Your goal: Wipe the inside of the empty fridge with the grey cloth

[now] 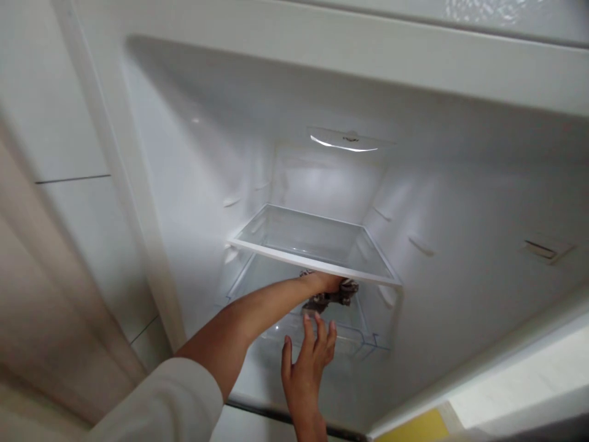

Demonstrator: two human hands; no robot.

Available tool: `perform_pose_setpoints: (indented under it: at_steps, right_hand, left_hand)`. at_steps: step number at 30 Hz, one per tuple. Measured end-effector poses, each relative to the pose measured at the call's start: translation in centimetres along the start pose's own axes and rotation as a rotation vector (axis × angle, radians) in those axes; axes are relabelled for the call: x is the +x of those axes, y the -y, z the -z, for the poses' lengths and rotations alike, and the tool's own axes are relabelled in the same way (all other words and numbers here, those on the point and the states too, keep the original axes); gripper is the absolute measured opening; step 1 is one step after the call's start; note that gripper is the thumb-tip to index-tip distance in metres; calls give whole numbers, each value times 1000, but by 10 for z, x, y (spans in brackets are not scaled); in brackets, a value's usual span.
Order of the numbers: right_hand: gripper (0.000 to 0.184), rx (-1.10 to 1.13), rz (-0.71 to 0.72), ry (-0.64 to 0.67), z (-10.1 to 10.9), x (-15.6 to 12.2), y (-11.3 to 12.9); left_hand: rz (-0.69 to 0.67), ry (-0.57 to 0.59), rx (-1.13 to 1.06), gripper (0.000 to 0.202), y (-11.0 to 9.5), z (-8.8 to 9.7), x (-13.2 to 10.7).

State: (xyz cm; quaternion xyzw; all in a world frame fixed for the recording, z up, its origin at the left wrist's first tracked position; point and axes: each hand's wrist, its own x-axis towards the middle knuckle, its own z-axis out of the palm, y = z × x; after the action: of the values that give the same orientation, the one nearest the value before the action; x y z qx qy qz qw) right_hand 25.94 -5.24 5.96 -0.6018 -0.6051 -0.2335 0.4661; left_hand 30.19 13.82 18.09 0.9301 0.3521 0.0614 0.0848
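Note:
I am looking into an open white fridge. My left hand (324,282) reaches in from the lower left in a white sleeve and is closed on a grey-brown cloth (344,293) just beneath the white front rim of a glass shelf (294,255). The fingers are mostly hidden by the shelf rim and the cloth. My right hand (306,362) rises from below with its fingers spread and holds nothing. Its fingertips are near the front of a lower clear shelf (368,344).
A lit lamp cover (345,141) sits on the fridge's back wall, and shelf ribs (421,247) line both side walls. A pale cabinet panel (69,215) stands to the left. A yellow patch (414,426) shows at the lower right outside the fridge.

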Motion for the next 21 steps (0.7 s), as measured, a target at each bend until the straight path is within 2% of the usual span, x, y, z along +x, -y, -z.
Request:
perform_pose_setpoints:
  at_steps: [4,6,12,16,21]
  right_hand:
    - [49,-21,19,19,1,-2,-4]
    - [48,-50,49,28,1,-3,-7]
    - [46,-85,64,30,3,-1,-7]
    - [46,-75,53,36,3,0,-5]
    - [46,-70,46,28,4,1,-4]
  left_hand:
    - [205,-146,-19,41,28,4,21]
    - [295,-221,-17,42,41,6,26]
    - [413,-324,-34,39,61,3,31]
    - [533,-387,-62,36,81,4,19]
    - [731,-493,-83,38,128,14,-18]
